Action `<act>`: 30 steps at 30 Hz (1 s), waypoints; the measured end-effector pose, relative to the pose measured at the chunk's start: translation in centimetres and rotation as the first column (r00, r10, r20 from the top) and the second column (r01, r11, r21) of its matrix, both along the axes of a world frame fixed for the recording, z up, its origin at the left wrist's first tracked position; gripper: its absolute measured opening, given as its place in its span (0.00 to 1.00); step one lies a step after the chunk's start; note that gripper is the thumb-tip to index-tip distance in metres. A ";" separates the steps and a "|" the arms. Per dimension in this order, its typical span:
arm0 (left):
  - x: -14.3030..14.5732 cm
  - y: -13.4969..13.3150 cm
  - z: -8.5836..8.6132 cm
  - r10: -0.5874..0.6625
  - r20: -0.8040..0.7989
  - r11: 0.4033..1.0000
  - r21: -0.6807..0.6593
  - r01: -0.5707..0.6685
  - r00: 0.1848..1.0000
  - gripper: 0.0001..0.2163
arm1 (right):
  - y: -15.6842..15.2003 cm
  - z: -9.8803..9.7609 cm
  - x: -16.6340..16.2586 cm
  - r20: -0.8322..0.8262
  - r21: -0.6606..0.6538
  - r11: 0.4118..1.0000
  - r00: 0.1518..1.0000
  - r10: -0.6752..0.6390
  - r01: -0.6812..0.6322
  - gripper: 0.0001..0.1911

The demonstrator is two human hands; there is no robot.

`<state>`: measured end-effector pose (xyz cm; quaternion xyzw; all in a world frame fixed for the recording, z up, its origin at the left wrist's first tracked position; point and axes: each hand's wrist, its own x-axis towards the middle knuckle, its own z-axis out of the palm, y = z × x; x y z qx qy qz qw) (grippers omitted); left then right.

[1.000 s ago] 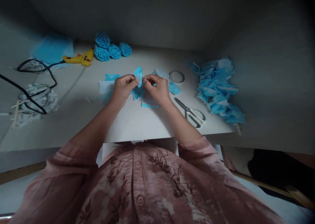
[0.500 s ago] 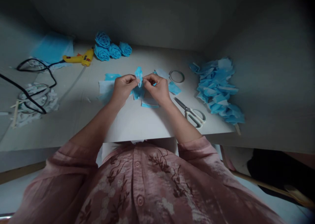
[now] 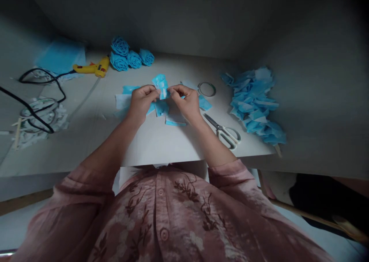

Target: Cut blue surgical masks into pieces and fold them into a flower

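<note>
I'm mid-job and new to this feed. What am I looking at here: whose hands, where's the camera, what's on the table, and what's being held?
There is no machine: a person's bare hands, filmed from a camera on their head looking down. The left hand and right hand pinch a small blue fabric piece between their fingers above the white table. On the table lie more blue cut pieces, scissors, a ring, a heap of blue scraps, three blue fabric roses and a yellow glue gun with a black cord.
</note>
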<state>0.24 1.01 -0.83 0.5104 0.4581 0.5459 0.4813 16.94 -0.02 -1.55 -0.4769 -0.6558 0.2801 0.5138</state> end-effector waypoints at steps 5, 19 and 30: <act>0.0 0.0 0.0 0.005 0.000 1.000 -0.006 -0.005 1.000 0.13 | -0.1 0.1 -0.1 0.129 0.098 0.994 0.990 -0.057 0.044 0.09; 0.4 -0.4 0.3 -0.031 -0.042 0.999 0.014 0.031 0.999 0.13 | 0.0 -0.1 0.0 0.205 0.109 0.994 0.979 -0.017 -0.006 0.09; 0.4 -0.4 0.2 -0.012 -0.051 1.000 0.011 0.012 0.999 0.14 | -0.1 0.0 0.0 0.182 0.048 0.999 0.983 0.006 -0.015 0.09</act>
